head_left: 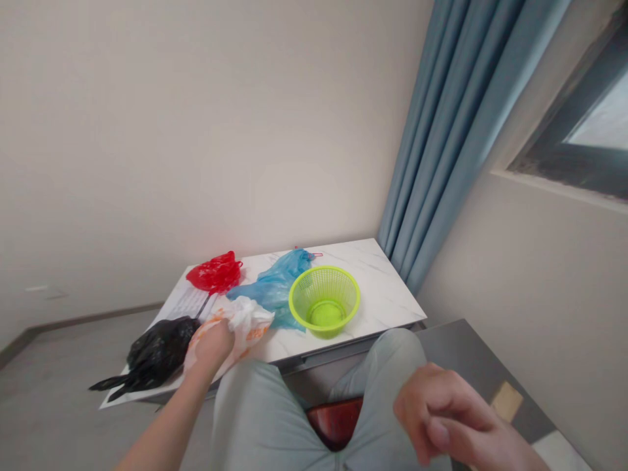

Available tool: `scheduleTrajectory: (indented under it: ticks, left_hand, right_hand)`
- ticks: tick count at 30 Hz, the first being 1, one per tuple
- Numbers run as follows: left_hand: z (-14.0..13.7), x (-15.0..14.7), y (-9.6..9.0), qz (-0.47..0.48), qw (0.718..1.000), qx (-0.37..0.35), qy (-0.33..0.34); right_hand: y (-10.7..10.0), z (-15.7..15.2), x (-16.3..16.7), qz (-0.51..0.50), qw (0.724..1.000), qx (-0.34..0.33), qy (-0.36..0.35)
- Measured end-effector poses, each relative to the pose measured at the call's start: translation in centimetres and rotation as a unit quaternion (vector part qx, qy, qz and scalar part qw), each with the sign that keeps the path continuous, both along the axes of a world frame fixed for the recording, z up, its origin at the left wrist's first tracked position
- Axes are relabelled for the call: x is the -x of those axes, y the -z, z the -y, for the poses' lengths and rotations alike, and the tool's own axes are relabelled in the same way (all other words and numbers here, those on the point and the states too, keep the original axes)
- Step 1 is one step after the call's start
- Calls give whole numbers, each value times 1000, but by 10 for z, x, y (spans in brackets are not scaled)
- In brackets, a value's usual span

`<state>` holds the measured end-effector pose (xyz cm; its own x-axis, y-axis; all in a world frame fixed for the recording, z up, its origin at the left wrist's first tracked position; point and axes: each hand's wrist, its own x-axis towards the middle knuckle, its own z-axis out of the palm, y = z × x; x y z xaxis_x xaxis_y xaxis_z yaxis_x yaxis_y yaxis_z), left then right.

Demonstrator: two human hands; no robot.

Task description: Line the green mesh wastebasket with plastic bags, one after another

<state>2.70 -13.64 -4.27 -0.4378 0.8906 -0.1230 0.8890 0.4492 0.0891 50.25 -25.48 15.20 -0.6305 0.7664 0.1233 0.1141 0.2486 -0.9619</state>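
Note:
My left hand is closed on a white plastic bag with orange print at the front left of the table; its fingertips are hidden. A tied black plastic bag lies just left of that hand. Behind the white bag a blue plastic bag is spread out, with a crumpled red plastic bag at the back left. A lime-green plastic basket stands upright to the right, with nothing in it. My right hand hovers over my right thigh, fingers curled in, and nothing shows in it.
The white marbled table stands against the wall. A printed sheet lies near its left edge. To the right are a dark grey surface with a small tan block, and a blue curtain by the window.

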Motion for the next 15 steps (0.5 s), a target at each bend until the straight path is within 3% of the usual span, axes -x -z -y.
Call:
scheduleTrajectory:
  ticks: [8, 15]
  left_hand:
    - [42, -32, -31, -2, 992, -109, -57]
    - [60, -59, -73, 34, 962, -264, -65]
  right_hand:
    - [35, -19, 15, 57, 994, 88, 32]
    - [47, -24, 33, 94, 992, 56, 63]
